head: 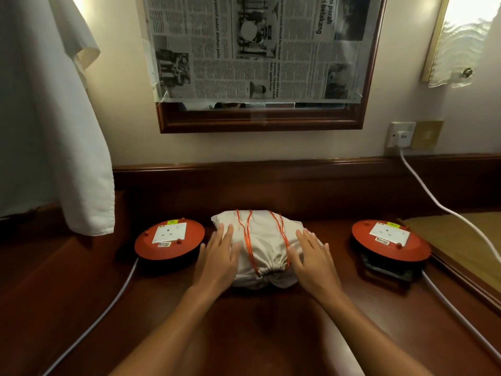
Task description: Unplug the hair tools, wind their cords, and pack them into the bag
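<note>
Resting flat, fingers straight, the left hand [220, 249] and right hand [311, 252] press either side of the bag [260, 240] lying between them on the desk [257, 321]. Its drawstring mouth is cinched, so packing looks finished; no tools remain outside.

Bag [260, 240]: off-white woven cloth, matt, gathered at the neck; orange drawstring cords [249, 240], slightly shiny. Desk [271, 321]: dark red-brown wood, polished, glossy. Two extension reels [168, 240] [390, 240]: red plastic, smooth, with white plastic socket plates. Cables [444, 207]: white, smooth sheath. Towel [54, 131]: white cloth, textured, matt. Mirror frame [260, 123]: varnished wood, covered with newspaper [244, 50], matt newsprint.
</note>
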Action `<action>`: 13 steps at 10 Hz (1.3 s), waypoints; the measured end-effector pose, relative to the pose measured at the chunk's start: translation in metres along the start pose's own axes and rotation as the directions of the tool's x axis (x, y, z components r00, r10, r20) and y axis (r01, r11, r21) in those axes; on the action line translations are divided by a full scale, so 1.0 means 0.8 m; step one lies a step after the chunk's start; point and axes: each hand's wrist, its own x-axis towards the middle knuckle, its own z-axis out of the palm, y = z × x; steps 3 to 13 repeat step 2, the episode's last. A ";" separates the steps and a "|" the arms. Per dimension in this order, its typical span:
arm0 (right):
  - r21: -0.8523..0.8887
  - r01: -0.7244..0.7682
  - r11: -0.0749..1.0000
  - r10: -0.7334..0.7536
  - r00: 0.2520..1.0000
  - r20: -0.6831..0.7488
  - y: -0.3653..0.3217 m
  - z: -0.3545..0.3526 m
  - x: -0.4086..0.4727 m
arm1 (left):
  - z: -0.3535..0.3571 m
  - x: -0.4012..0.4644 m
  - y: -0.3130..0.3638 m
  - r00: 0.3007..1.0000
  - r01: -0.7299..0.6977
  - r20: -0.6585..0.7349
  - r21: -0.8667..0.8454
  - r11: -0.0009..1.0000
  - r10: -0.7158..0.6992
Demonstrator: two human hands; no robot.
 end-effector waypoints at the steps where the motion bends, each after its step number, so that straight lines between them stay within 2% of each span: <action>1: 0.027 -0.089 0.996 0.089 0.996 -0.018 0.000 0.005 -0.047 | 0.004 -0.044 -0.017 0.996 0.092 0.003 -0.058 0.994 -0.092; 2: -0.085 -0.189 0.978 0.195 0.978 0.073 0.002 0.016 -0.097 | 0.020 -0.094 -0.039 0.980 0.189 0.068 -0.032 0.981 -0.187; 13: -0.085 -0.189 0.978 0.195 0.978 0.073 0.002 0.016 -0.097 | 0.020 -0.094 -0.039 0.980 0.189 0.068 -0.032 0.981 -0.187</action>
